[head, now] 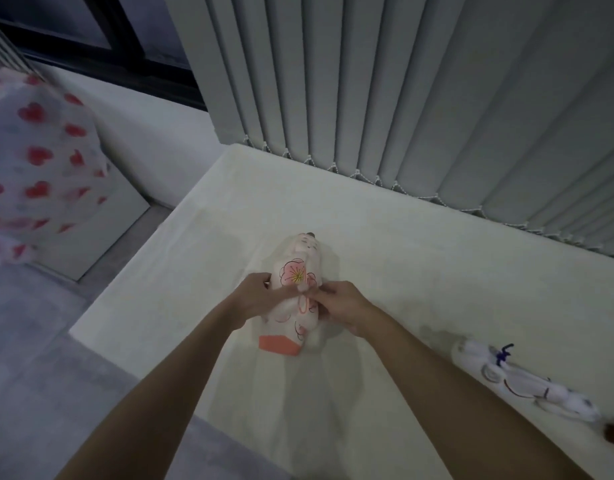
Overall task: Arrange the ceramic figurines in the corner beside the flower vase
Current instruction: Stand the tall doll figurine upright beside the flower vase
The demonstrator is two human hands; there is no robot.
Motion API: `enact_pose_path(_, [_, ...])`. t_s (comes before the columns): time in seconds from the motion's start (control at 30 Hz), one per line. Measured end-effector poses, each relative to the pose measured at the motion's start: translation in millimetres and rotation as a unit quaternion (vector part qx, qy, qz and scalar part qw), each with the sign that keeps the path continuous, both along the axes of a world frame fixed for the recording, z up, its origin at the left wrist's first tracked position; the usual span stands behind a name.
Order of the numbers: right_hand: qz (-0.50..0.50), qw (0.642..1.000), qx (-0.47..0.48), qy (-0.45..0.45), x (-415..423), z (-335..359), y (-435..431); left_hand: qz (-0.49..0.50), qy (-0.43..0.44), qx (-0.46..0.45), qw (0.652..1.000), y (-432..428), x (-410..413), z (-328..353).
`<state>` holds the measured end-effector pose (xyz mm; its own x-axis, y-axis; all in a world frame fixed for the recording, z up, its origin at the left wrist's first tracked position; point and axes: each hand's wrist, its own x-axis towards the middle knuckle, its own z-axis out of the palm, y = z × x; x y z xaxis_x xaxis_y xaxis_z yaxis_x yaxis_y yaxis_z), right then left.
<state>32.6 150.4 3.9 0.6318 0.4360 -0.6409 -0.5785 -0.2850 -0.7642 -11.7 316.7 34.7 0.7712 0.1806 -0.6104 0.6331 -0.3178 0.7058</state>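
Two ceramic figurines are in view: the pink-flowered figurine (296, 292) is gripped at its middle between the left hand (257, 299) and the right hand (343, 308), fingers curled against both its sides, above the desk (420, 271). The white figurine (520, 379) with a blue bow lies on its side, well right of the right hand. Beyond both hands the pale desk meets grey vertical blinds (402, 98); left of the left hand are grey floor and a heart-patterned cloth (35, 161).

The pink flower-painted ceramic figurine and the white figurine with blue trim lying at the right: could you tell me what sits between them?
In the head view, only the right hand and forearm cross it; otherwise the cream tabletop between the pink figurine and the white one is bare.
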Motion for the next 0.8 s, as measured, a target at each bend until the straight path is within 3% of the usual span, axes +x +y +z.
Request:
enact_pose_path(0.27, [-0.055,0.992,-0.052,-0.100,19,57,-77,-0.132,-0.109,-0.080,0.982,-60,34,27])
enact_pose_path(0.47, [-0.098,0.954,-0.194,-0.208,-1,95,-163,-0.277,-0.186,-0.083,0.939,-144,52,36])
enact_pose_path(0.8, [-0.083,0.920,-0.269,-0.272,-30,94,-164,-0.258,-0.241,-0.075,0.933,-160,33,12])
